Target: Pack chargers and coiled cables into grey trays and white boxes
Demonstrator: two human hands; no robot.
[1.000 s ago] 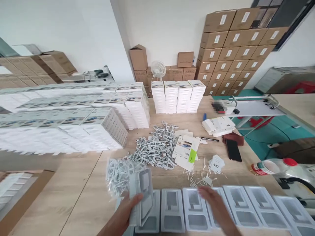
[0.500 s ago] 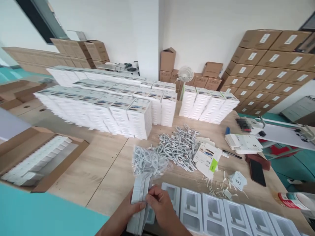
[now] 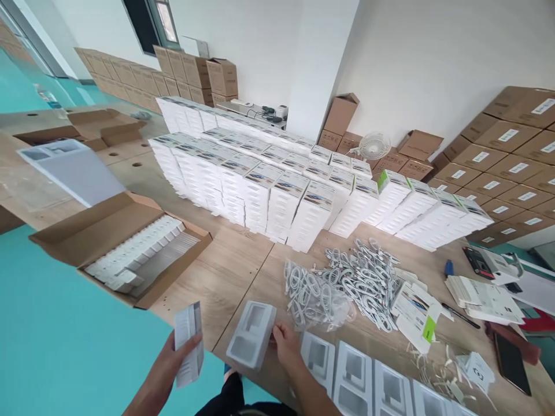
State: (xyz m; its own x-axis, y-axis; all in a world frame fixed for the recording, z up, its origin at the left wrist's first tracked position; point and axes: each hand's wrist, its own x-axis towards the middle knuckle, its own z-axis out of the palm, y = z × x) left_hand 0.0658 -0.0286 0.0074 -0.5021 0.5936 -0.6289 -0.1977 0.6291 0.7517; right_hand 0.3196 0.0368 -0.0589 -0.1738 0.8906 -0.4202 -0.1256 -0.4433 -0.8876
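My left hand point(image 3: 171, 358) grips a stack of folded white leaflets point(image 3: 188, 346) off the table's front edge. Close to the same edge is a white plastic tray point(image 3: 251, 335) with moulded hollows, set apart from the other trays. My right hand point(image 3: 287, 346) is at its right side, fingers curled in against it; the fingertips are partly hidden. A row of similar trays point(image 3: 353, 375) runs rightward from beneath my right forearm. Bundled white cables point(image 3: 364, 283) lie behind, some in a clear plastic bag point(image 3: 318, 300).
An open carton point(image 3: 147, 260) with white pieces sits at left. Long stacks of white boxes point(image 3: 260, 190) stand across the back. Flattened packaging point(image 3: 416, 306), a pen point(image 3: 462, 316), a phone point(image 3: 511, 361) and small cards point(image 3: 477, 370) lie at right. Brown cartons point(image 3: 494, 167) are piled beyond.
My hands have parted: the leaflets are now in the left hand alone, further left. My right hand has gone from the leaflets to a tray standing left of the row. The view has swung left.
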